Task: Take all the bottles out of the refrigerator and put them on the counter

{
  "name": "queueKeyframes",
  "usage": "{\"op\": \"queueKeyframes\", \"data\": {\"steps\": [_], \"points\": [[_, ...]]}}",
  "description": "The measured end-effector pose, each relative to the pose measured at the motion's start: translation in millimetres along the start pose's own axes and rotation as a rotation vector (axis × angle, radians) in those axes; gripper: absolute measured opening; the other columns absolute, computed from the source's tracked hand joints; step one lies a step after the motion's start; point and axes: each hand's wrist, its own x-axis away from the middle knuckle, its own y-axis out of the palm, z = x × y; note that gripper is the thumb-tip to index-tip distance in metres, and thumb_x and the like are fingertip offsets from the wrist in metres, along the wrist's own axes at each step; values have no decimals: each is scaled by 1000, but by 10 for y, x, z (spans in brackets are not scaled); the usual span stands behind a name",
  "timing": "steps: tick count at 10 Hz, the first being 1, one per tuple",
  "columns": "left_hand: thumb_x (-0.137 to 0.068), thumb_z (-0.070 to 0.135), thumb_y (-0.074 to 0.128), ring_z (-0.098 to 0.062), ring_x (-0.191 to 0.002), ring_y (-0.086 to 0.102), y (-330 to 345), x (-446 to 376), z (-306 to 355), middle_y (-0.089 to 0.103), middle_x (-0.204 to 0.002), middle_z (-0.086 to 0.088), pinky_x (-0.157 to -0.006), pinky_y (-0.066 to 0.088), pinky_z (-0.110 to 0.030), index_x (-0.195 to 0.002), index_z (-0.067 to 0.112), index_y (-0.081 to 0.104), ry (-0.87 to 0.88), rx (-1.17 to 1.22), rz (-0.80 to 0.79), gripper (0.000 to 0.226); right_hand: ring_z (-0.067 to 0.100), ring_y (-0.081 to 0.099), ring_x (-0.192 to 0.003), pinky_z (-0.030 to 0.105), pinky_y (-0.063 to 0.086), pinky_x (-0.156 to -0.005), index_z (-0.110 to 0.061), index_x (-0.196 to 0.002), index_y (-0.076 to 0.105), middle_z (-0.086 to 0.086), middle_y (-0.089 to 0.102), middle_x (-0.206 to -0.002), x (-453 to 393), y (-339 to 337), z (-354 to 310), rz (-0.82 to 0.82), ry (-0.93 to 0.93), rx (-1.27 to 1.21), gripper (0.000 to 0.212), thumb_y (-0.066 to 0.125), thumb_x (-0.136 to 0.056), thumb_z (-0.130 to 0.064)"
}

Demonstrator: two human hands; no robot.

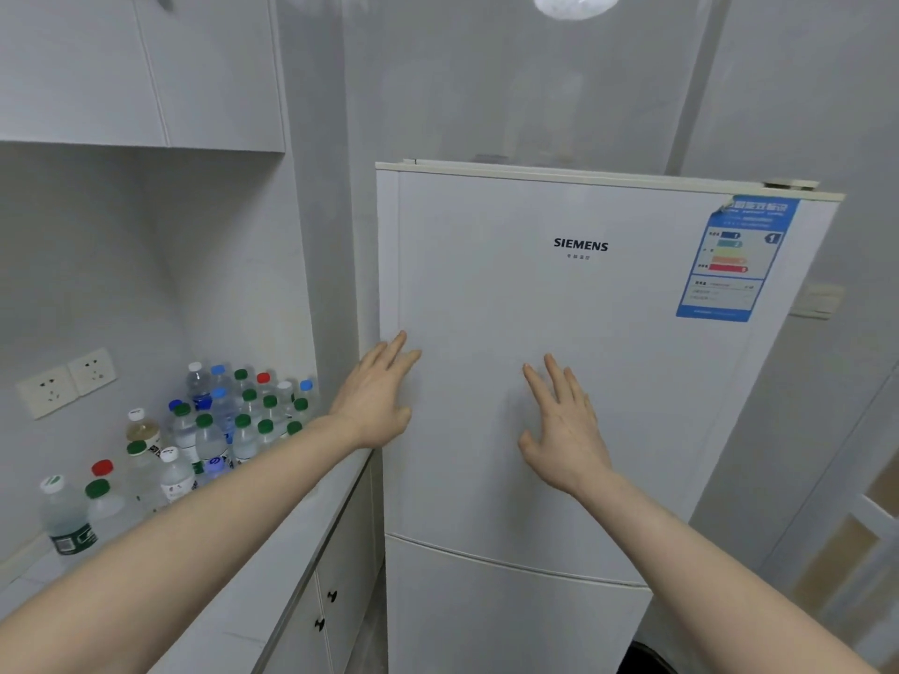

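Refrigerator [559,333]: a white Siemens unit, upper door shut, lower door shut beneath it; a blue energy label [734,260] sticks to the door's upper right corner.
Left hand [377,396]: flat and empty, fingers spread, lying at the left edge of the upper door; whether the palm presses the panel or sits just off it, I cannot tell.
Right hand [564,430]: flat and empty, fingers splayed and pointing up, against the middle of the same door, gripping nothing.
Bottles [219,420]: a crowd of clear plastic water bottles standing upright on the counter, most with green caps, some blue, white or red; all lie left of the left forearm, well apart from both hands.
Nearest bottle [65,518]: white cap, green label, at the counter's near left end, beside a red-capped one.
Counter [272,542]: pale worktop, butting against the refrigerator's left side.
Wall sockets [65,381]: two white plates on the wall above the bottles.
Cabinets [141,70]: white wall units overhead; base doors with dark knobs below the counter.
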Motion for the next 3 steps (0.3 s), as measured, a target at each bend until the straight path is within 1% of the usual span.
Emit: {"op": "queueKeyframes", "data": {"steps": [1,2,3], "points": [[-88,31,68,-17,-155,11,-197,468,108,7,-170,9,-124,19,-34,-157,28,31,86,113,66,78,18,2,-156,39,15,-126,-35,-160,15,-10,3,-169,283,-192,-166,50,-31,-178,87,63,-88,-25],[-88,34,70,-11,-153,15,-370,958,131,20,-166,12,-122,19,-32,-149,32,44,90,190,98,66,10,15,-152,28,18,-122,-36,-159,22,-12,20,-166,654,-332,-336,98,-61,-297,83,65,-89,-26],[-89,36,70,-9,-153,15,-520,1342,123,23,-164,15,-121,17,-29,-145,35,48,46,211,81,61,3,23,-148,21,19,-117,-38,-157,24,-19,29,-160,954,-480,-508,89,-49,-394,81,66,-90,-26]]}}
